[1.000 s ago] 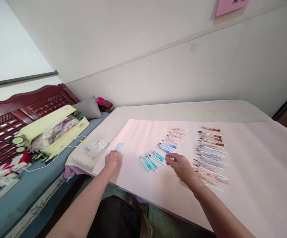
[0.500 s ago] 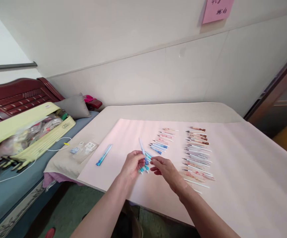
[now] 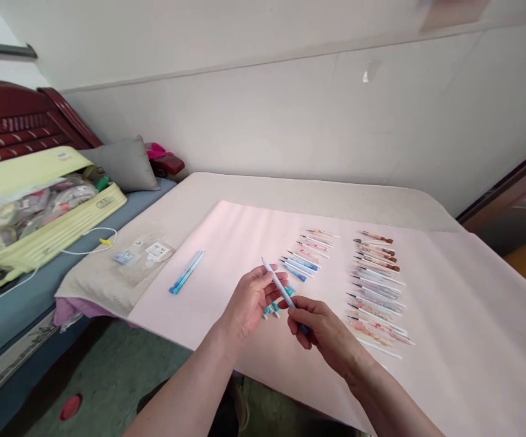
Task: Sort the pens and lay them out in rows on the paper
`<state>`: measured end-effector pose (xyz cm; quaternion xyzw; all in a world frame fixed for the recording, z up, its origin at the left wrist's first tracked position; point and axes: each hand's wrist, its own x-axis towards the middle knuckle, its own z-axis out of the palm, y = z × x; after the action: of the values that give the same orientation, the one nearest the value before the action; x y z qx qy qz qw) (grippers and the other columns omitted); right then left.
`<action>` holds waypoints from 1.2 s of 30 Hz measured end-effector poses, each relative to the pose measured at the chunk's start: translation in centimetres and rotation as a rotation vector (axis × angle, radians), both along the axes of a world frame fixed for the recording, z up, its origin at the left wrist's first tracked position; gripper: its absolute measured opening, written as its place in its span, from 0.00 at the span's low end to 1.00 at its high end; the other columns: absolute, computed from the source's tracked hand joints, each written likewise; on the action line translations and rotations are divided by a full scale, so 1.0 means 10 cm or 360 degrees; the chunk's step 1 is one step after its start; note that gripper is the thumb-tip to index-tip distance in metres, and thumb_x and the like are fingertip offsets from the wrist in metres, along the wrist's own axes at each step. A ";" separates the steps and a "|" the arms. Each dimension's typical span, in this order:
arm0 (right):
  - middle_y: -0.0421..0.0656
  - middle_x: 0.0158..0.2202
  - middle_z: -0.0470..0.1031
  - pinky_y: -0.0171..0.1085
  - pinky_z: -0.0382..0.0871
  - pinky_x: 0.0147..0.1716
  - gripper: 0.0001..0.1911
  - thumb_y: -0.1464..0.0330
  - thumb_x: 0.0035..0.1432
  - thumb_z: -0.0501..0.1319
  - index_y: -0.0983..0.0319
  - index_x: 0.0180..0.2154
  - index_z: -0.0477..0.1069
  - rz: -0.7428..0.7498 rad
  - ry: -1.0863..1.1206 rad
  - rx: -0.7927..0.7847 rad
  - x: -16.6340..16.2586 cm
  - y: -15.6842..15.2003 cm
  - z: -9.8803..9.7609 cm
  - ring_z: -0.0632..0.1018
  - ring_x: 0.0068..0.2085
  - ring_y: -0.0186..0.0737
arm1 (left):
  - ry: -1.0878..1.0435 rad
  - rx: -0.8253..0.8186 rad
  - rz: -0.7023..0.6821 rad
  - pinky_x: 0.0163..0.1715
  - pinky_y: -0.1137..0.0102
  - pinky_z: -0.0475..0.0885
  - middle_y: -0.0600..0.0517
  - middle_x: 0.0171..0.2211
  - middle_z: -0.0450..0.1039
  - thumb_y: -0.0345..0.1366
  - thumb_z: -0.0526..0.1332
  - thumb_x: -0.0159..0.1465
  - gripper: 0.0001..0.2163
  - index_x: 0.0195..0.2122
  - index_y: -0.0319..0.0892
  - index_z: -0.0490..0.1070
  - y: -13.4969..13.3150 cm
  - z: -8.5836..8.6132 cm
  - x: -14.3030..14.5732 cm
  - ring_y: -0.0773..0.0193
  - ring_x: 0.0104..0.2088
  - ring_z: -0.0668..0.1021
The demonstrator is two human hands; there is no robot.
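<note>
A light blue pen (image 3: pixel 281 287) slants between my two hands, its tip up and to the left. My left hand (image 3: pixel 256 296) has thumb and fingers on its upper part. Lower down, my right hand (image 3: pixel 320 325) grips the darker blue end, partly hiding it. Beneath my hands lie several teal pens (image 3: pixel 272 310), mostly covered by the fingers. Just beyond them is a small row of blue and white pens (image 3: pixel 300 267), with pink-patterned pens (image 3: pixel 315 244) further back.
A long column of pens (image 3: pixel 378 288) lies to the right on the pink sheet (image 3: pixel 226 243). Two blue pens (image 3: pixel 187 273) are at the left. Clear plastic bags (image 3: pixel 144 258) lie near a bed with a yellow box (image 3: pixel 103 203) and a grey pillow (image 3: pixel 128 164).
My right hand has taken hold of the blue pen's lower end. The pen has come toward me and right, and now tilts more. The camera view has shifted slightly.
</note>
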<state>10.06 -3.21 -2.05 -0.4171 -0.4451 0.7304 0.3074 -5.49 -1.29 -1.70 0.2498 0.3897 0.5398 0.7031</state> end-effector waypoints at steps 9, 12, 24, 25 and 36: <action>0.31 0.15 0.47 0.32 0.41 0.17 0.16 0.56 0.58 0.51 0.61 0.28 0.64 -0.0144 -0.0089 0.0157 -0.12 -0.07 -0.03 0.47 0.15 0.26 | -0.0092 0.0139 -0.0016 0.26 0.69 0.67 0.43 0.34 0.75 0.36 0.64 0.55 0.09 0.32 0.37 0.70 -0.09 0.02 0.09 0.64 0.27 0.74; 0.35 0.16 0.55 0.33 0.43 0.21 0.15 0.57 0.56 0.53 0.61 0.26 0.65 -0.0339 -0.0937 0.0933 -0.12 -0.09 -0.08 0.54 0.18 0.29 | 0.0117 0.0048 0.0150 0.33 0.68 0.68 0.46 0.28 0.74 0.38 0.66 0.52 0.10 0.28 0.37 0.69 -0.10 0.01 0.13 0.64 0.29 0.75; 0.36 0.16 0.61 0.33 0.46 0.21 0.15 0.58 0.60 0.47 0.59 0.27 0.61 -0.0176 -0.1595 0.1212 -0.06 -0.06 -0.05 0.58 0.19 0.33 | 0.0389 -0.0081 0.0216 0.31 0.70 0.69 0.49 0.25 0.73 0.38 0.67 0.50 0.10 0.30 0.37 0.71 -0.06 -0.02 0.13 0.66 0.25 0.74; 0.36 0.16 0.61 0.32 0.46 0.21 0.15 0.58 0.60 0.47 0.59 0.26 0.61 -0.0180 -0.1593 0.1202 -0.05 -0.06 -0.06 0.58 0.19 0.33 | 0.0398 -0.0081 0.0219 0.30 0.71 0.69 0.49 0.25 0.72 0.39 0.67 0.51 0.11 0.29 0.37 0.71 -0.06 -0.02 0.14 0.67 0.25 0.74; 0.37 0.16 0.62 0.33 0.46 0.21 0.16 0.58 0.60 0.46 0.58 0.28 0.63 -0.0141 -0.1692 0.1324 -0.04 -0.06 -0.10 0.60 0.18 0.34 | 0.0337 -0.0088 0.0366 0.30 0.73 0.68 0.49 0.27 0.73 0.35 0.66 0.51 0.08 0.28 0.38 0.70 -0.06 -0.07 0.18 0.68 0.27 0.74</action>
<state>9.62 -3.81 -3.01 -0.5844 -0.7624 0.1806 0.2112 -3.73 -1.88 -2.36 0.2398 0.5024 0.5764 0.5982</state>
